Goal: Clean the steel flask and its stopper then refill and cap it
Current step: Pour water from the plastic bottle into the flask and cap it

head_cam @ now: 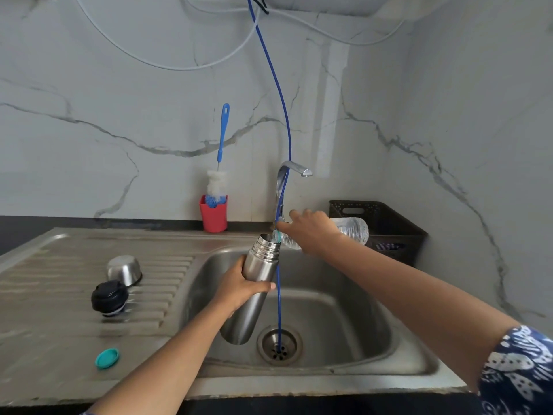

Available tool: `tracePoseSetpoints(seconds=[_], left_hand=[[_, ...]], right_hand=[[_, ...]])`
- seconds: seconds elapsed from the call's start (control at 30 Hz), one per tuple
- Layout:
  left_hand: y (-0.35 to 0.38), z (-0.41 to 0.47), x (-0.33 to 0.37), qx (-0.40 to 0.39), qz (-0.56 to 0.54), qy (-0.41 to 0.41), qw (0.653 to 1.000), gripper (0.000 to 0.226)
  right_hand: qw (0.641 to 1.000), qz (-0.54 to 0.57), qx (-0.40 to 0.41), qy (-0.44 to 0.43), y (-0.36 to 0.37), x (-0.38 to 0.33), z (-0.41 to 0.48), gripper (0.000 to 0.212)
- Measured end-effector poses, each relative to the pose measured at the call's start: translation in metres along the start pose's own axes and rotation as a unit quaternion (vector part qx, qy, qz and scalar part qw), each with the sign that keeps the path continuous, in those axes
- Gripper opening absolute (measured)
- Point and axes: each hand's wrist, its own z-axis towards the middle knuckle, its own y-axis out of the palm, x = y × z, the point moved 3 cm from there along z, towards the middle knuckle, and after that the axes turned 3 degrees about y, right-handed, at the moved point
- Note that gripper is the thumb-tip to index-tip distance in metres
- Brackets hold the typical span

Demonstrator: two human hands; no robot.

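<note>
My left hand (239, 287) grips the steel flask (254, 292) around its middle and holds it tilted over the sink basin (344, 319), mouth up and to the right. My right hand (311, 232) holds a clear plastic water bottle (353, 230) on its side, its neck at the flask's open mouth. The black stopper (109, 298) lies on the draining board (59, 295), with the steel cup lid (124, 269) upside down just behind it. A teal bottle cap (107, 358) lies nearer the front edge.
A steel tap (291, 172) stands behind the basin, and a thin blue hose (279, 310) runs down past it into the drain (279, 344). A red cup (214, 215) holds a blue bottle brush (221, 145). A dark basket (386, 223) sits at the back right.
</note>
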Motion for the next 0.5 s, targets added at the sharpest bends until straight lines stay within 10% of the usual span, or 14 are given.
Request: tracePoseSetpoints(seconds=[0.5], left_hand=[[-0.0015,-0.0002,-0.0039,0.003,-0.015,0.001,1.0,0.069]], right_hand=[[1.0,-0.02,0.003,-0.013,-0.0008,-0.001,0.0024,0.073]])
